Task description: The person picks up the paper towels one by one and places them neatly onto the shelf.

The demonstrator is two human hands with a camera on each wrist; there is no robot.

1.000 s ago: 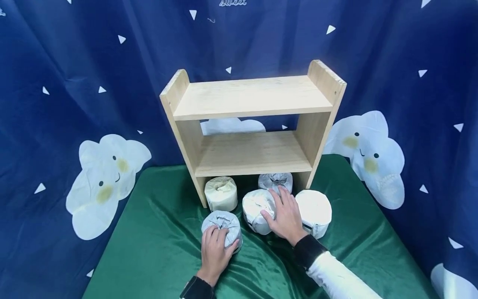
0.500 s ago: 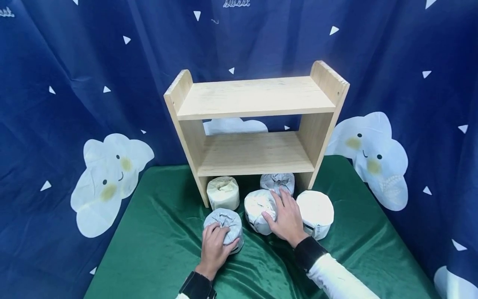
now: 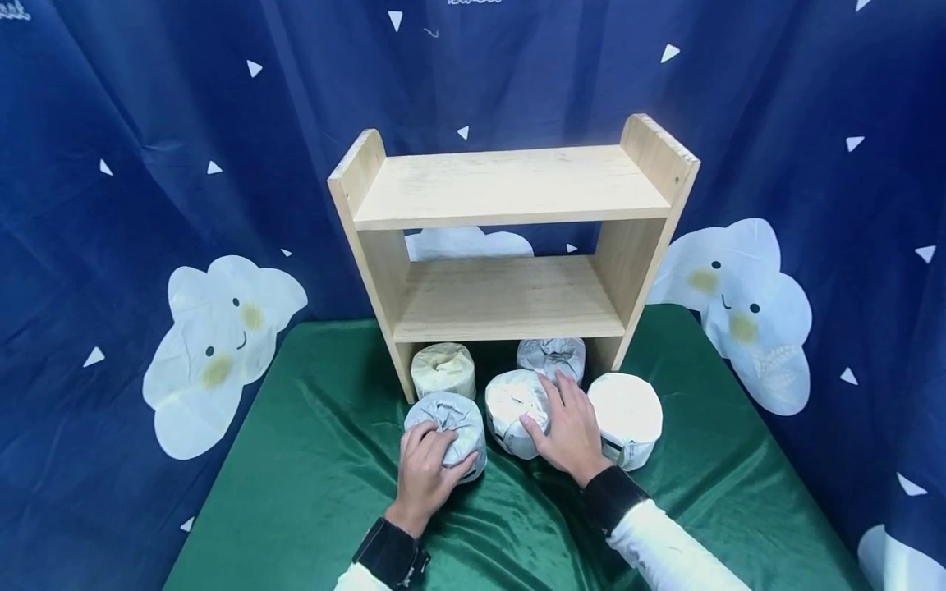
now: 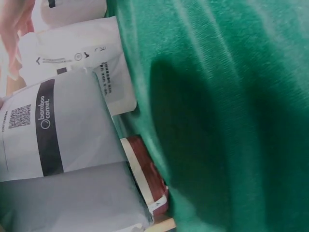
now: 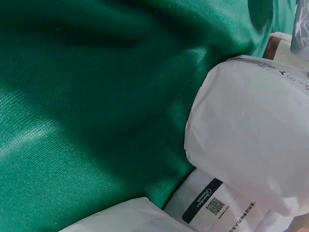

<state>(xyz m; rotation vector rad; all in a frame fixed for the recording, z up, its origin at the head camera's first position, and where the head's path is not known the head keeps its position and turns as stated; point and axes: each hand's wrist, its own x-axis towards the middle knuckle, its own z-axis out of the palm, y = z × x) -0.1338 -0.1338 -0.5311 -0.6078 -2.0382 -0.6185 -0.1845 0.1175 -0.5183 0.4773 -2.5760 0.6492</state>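
My left hand (image 3: 427,472) grips a grey paper-wrapped toilet roll (image 3: 467,427), fingers curled at the hollow in its top and thumb along its side. Close up in the left wrist view, that grey roll shows a printed label and a black band. My right hand (image 3: 569,431) rests on the right side of a white wrapped roll (image 3: 510,409), thumb on its top edge and the other fingers loosely extended. In the right wrist view this white roll (image 5: 251,130) fills the right side. Most of both hands is hidden in the wrist views.
A two-tier wooden shelf (image 3: 502,187) stands at the back of the green cloth (image 3: 296,460). Under its lower board are a cream wrapped roll (image 3: 443,369) on the left and another grey roll (image 3: 543,353) on the right. A second white roll (image 3: 628,410) stands right of my right hand.
My left hand and the grey roll have moved slightly away from me, towards the cream roll. The right hand and its white roll hold their place; the head view has shifted a little.
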